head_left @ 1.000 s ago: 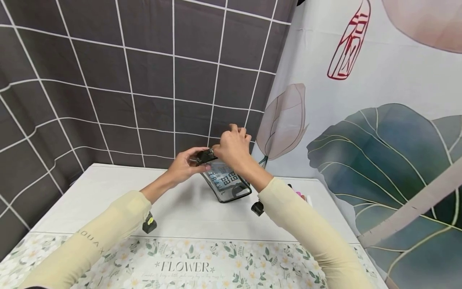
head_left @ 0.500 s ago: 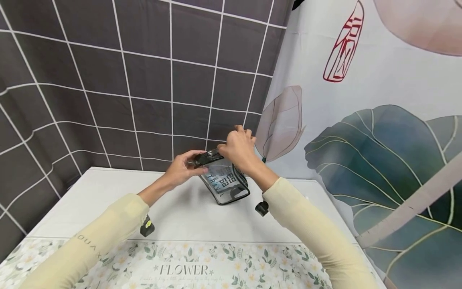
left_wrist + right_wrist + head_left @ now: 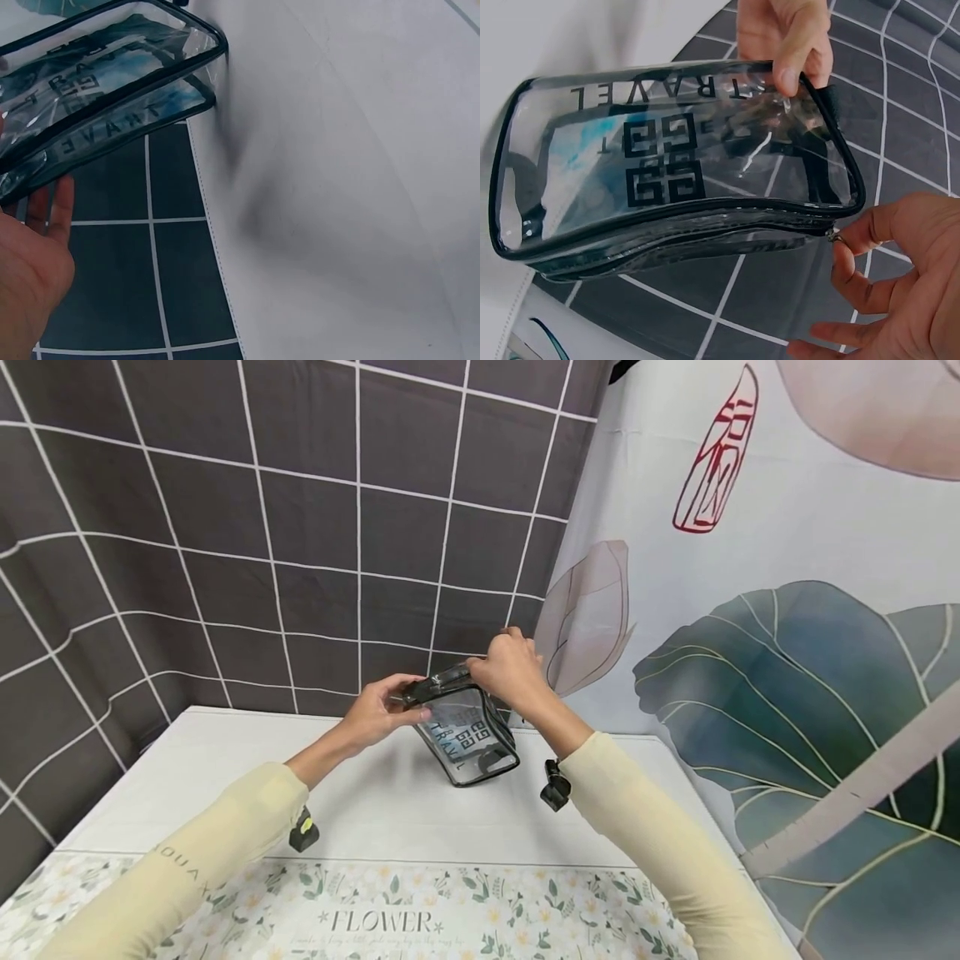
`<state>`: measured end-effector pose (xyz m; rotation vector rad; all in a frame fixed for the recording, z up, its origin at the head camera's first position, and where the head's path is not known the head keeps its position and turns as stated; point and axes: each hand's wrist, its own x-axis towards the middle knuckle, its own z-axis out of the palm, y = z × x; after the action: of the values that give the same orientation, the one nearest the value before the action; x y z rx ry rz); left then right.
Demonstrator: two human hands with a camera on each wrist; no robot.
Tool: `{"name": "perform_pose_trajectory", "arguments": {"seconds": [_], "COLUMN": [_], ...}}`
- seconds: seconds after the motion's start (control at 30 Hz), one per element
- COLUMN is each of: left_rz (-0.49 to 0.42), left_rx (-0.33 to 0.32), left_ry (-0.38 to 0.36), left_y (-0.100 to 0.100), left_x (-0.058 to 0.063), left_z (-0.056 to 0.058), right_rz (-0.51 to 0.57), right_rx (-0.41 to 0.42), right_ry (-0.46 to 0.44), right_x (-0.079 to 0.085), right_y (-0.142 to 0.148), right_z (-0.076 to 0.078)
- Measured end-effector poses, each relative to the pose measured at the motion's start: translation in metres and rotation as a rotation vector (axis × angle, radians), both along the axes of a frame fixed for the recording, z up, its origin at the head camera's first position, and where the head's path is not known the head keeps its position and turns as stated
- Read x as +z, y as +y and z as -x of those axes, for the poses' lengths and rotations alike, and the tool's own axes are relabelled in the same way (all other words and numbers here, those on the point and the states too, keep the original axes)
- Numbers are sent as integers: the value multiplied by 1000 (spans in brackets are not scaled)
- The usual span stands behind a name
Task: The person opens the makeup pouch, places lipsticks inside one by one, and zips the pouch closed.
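A clear zip travel pouch (image 3: 467,743) with black piping and "TRAVEL" lettering stands tilted over the white table; something blue and white shows inside it. My left hand (image 3: 377,706) grips its upper end, thumb on the near face and fingers behind. At the pouch's upper right, my right hand (image 3: 512,668) works along the zipper side. In the right wrist view, my right thumb and index finger pinch the small metal zipper pull (image 3: 834,236), the other fingers loosely spread. The left wrist view shows the pouch's far end (image 3: 161,64) close over the table.
The white table (image 3: 360,810) carries a floral mat (image 3: 390,902) marked "FLOWER" along its front. A dark grid-patterned curtain (image 3: 300,543) hangs behind, and a white leaf-print curtain (image 3: 787,693) closes off the right side. Each wrist wears a small black camera (image 3: 556,787).
My right hand has slid right along the pouch's upper edge, away from my left hand, drawing the zipper pull. My left hand keeps its grip. Small items at right are now hidden by the sleeve.
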<state>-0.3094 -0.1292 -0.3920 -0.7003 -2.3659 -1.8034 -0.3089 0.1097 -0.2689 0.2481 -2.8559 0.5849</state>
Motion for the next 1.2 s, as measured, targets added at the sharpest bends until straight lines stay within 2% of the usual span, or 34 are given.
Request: {"name": "perform_pose_trajectory", "arguments": {"seconds": [0.13,0.27,0.5,0.63,0.73,1.2], "left_rz": [-15,-3,62,78,79,65], "left_rx": [-1,0,16,9,20,96], "left_ry": [-4,11,109,186,214,193], "left_y": [2,2,3,6,9,10], "left_x": [-1,0,1,1,2,3], "left_z": [1,2,0,-2,-2,-1], "right_rz": [31,66,186,178,169,119], "right_rx": [-27,-20,-26,-23,-16,9], "right_ry": [-74,-122,-229,-224,-211,-161], "right_x": [1,3,1,-3,-5,-13], "right_y": [6,12,18,18,16,17], "right_z": [3,7,16,18,18,10]}}
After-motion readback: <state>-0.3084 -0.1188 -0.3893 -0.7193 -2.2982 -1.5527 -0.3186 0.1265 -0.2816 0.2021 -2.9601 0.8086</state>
